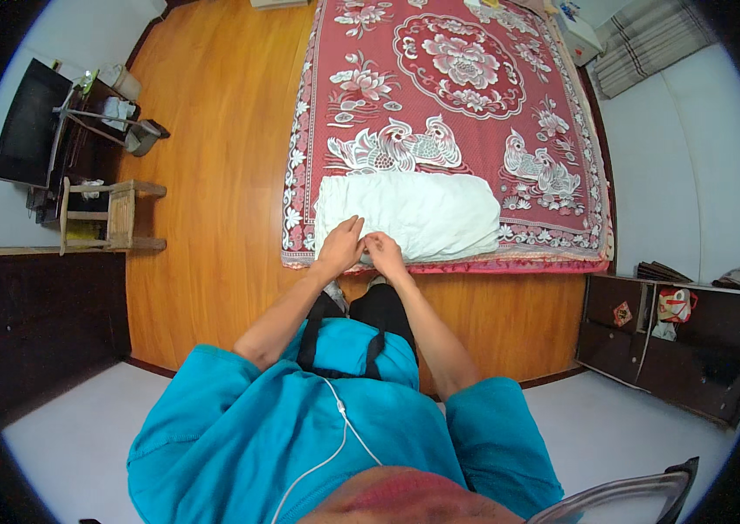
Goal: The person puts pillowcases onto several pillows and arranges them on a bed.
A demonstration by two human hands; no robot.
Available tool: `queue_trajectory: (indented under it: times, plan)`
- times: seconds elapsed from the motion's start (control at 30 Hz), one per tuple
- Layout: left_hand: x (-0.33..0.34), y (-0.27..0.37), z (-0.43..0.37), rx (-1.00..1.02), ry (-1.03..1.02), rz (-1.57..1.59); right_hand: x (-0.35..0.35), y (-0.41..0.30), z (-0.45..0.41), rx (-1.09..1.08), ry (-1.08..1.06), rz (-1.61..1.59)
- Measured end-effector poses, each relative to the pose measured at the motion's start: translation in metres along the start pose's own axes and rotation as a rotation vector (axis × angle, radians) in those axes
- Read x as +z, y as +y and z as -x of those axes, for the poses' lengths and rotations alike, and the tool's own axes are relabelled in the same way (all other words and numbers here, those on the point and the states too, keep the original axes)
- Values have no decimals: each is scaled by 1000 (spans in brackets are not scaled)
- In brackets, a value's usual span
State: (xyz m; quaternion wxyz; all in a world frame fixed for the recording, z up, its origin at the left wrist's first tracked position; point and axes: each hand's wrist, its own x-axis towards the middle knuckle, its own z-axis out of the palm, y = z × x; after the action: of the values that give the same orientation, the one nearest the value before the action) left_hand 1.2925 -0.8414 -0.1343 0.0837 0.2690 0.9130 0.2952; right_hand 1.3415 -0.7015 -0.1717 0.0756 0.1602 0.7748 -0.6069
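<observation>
A folded white cloth [422,213], with a wrinkled surface, lies on the near edge of a bed covered by a red bedspread [475,141] patterned with flowers and birds. My left hand [342,244] rests over the cloth's near left part, its fingers pointing away from me. Right beside it, my right hand [383,251] is bent at the cloth's near edge, its fingertips close to my left hand. Whether my right fingers pinch the cloth edge is too small to tell. The cloth looks like a stack of flat layers with a rounded right end.
A wooden chair [122,215] stands at the left by a television [30,123] and a dark stand. Wooden flooring [213,170] runs along the bed's left side. At the right is a dark cabinet [612,347] with a bag [675,305] in it. A white earphone cable [342,407] hangs over my shirt.
</observation>
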Motion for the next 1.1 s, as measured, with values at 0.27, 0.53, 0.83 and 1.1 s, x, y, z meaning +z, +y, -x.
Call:
queue_trajectory:
  times: [0.27, 0.53, 0.83, 1.1]
  plan:
    - [-16, 39, 5, 143, -34, -310, -30, -36, 35, -329, 66, 353]
    - [8, 41, 49, -10, -116, -241, -51, -15, 42, -295, -110, 388]
    - [-35, 21, 64, -62, -7, -176, -1, -39, 29, -333, -241, 227]
    - [-74, -63, 61, -41, 46, -58, 89, -67, 10, -270, -292, 232]
